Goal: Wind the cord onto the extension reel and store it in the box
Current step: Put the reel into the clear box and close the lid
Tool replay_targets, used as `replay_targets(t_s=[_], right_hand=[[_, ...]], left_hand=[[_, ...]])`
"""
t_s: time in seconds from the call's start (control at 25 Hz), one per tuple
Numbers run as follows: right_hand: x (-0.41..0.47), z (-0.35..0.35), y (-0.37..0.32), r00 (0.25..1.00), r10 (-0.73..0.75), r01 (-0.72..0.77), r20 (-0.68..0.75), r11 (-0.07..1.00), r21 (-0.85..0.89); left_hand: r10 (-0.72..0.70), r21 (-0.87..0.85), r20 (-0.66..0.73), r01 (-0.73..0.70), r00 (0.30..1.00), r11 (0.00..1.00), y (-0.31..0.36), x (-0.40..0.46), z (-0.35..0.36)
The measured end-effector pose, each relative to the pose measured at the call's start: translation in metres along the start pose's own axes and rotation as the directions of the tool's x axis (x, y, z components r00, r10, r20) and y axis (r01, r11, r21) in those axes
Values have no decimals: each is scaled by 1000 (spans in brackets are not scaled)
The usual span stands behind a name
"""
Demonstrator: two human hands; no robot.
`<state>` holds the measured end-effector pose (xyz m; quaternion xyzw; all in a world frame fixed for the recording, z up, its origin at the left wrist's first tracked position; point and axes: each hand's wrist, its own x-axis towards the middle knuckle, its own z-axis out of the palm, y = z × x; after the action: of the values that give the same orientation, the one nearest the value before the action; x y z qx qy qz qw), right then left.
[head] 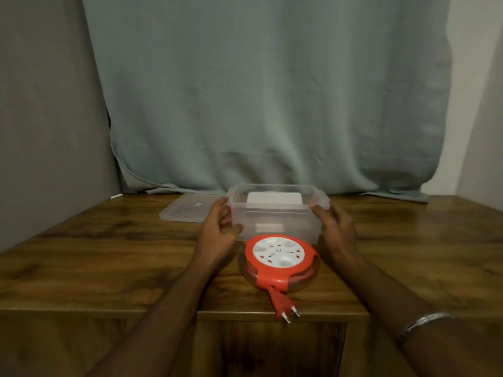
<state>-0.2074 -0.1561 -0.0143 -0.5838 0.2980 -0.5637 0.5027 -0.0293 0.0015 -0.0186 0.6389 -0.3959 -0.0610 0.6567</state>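
Both hands, left hand [220, 227] and right hand [336, 224], spread, cupping box [277, 213] | risk: box nudges near reel [279, 263], plug [284, 308] overhanging table [109, 254] edge.

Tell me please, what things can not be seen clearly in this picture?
Head view only:
- Wound cord inside the reel: hidden by its orange cover.
- Label text on the box: blurred through clear plastic.
- Box sides behind the left hand and right hand: covered.
- Mark on the lid: too small.
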Motion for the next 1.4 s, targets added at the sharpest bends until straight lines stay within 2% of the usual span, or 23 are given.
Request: replay_targets(t_s=[0.12,0.2,0.24,0.32,0.36,0.4,0.56,0.68,0.76,0.84,0.96,1.08,1.24,1.4], right_hand=[[-3,-5,2,989,137,-128,54,982,-137],[-8,-6,-2,945,293,-251,149,936,-246],[-13,-6,-10,923,304,-195,237,899,-392],[-23,-6,-27,866,353,14,354,690,-723],[-28,-3,-35,846,391,87,362,568,-818],[-31,0,-41,829,441,87,345,509,-857],[-23,-3,-45,745,584,-135,320,603,-786],[-21,-2,-46,717,603,-177,349,643,-745],[-24,1,-53,724,566,-171,395,700,-693],[-24,5,-65,780,461,-121,424,775,-620],[-22,8,-100,847,200,126,492,825,-551],[-14,13,-156,814,-27,393,580,762,-515],[17,35,-215,776,-262,576,574,666,-474],[49,63,-227,685,-212,670,697,559,-488]], left_hand=[[57,149,-3,-56,998,987,-1,-8,-5],[93,212,-14,-88,996,973,-4,-7,-7],[106,228,5,-104,994,968,-6,-6,-9],[138,267,64,-151,988,952,-9,-4,-8],[147,282,76,-163,986,945,-10,-3,-8],[146,291,77,-163,986,943,-12,-3,-9],[137,294,76,-154,988,943,-13,-4,-8],[152,271,59,-163,987,949,-15,-2,-8],[170,264,45,-175,985,949,-15,0,-7],[177,245,40,-181,983,952,-16,0,-7],[159,219,47,-166,986,962,-15,-2,-8],[153,214,51,-161,987,963,-15,-3,-8],[184,162,14,-184,983,970,-12,-4,-11],[202,129,-65,-193,977,973,-6,-7,-14]])
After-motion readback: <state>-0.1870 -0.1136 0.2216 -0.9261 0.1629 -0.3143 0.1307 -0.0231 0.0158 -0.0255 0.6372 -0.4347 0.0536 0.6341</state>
